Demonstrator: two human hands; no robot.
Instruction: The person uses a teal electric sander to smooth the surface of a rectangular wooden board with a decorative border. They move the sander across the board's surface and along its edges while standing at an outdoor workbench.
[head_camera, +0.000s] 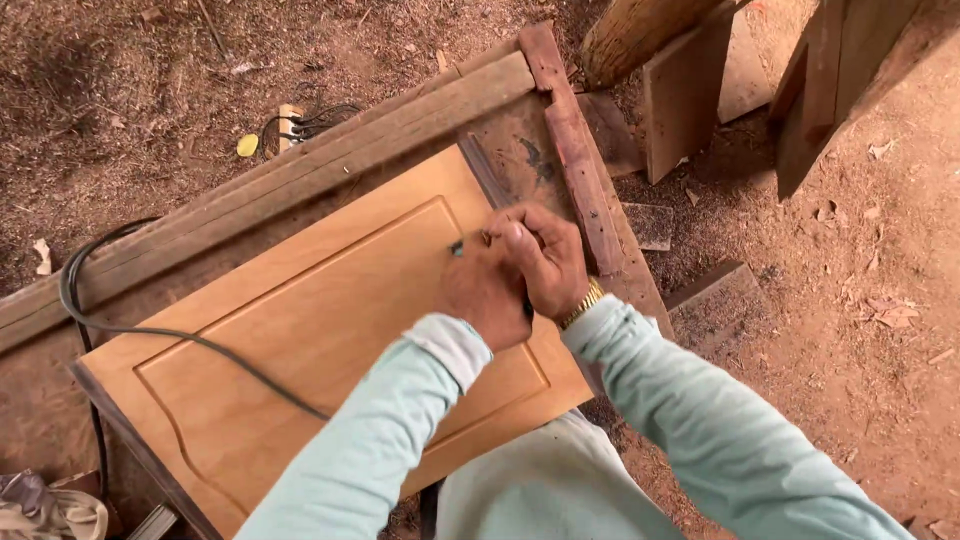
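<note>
Pale wood forms the raised-panel cabinet door (300, 330), laid flat on a rough workbench (420, 110) directly beneath the fingers. A small dark tool (457, 247) is pinched at the fingertips of the left hand (485, 290), while the right hand (545, 258) is curled closed just beside it. A black cable (200, 345) is draped across the door, well away from the fingers.

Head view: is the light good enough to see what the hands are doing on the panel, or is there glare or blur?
Head view: soft, even daylight, no glare on the wooden panel; only faint shadows under the left hand and right hand. Edges stay sharp, with no motion blur. The small dark item at the fingertips is too small to identify, and the hands hide their own grip.
</note>
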